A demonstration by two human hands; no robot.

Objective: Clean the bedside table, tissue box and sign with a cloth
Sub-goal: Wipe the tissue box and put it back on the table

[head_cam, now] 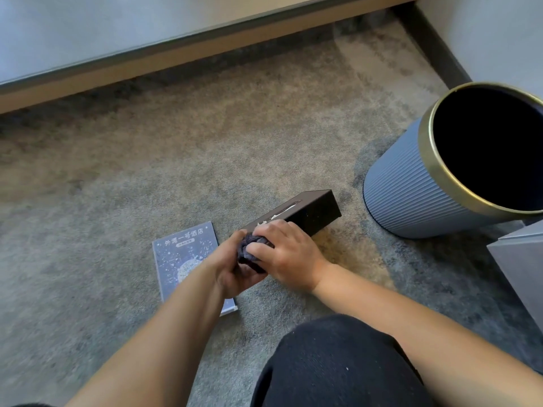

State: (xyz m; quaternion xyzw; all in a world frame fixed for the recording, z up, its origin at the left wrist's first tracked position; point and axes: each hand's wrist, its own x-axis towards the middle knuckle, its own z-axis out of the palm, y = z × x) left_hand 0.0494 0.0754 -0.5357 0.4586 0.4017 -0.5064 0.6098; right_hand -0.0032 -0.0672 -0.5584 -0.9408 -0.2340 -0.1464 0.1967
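Nearest me, my knee (pixel 338 362) in black fabric fills the bottom of the view, with both bare forearms reaching forward past it. My left hand (pixel 232 268) curls closed around the near end of the black tissue box (pixel 305 211), bracing it on the carpet (pixel 147 171). My right hand (pixel 289 255) is bunched shut on a dark grey cloth (pixel 251 248), pressing it against the box's top near that same end, so the two hands meet there, almost touching. A little white tissue shows in the slot just beyond my right knuckles. Under my left wrist and forearm, the blue sign (pixel 185 257) lies flat on the carpet, just beside the box. Well off to the right of my right hand stands a ribbed blue-grey bin (pixel 411 183) with a brass-coloured rim; its inside looks dark and I cannot tell what it holds.
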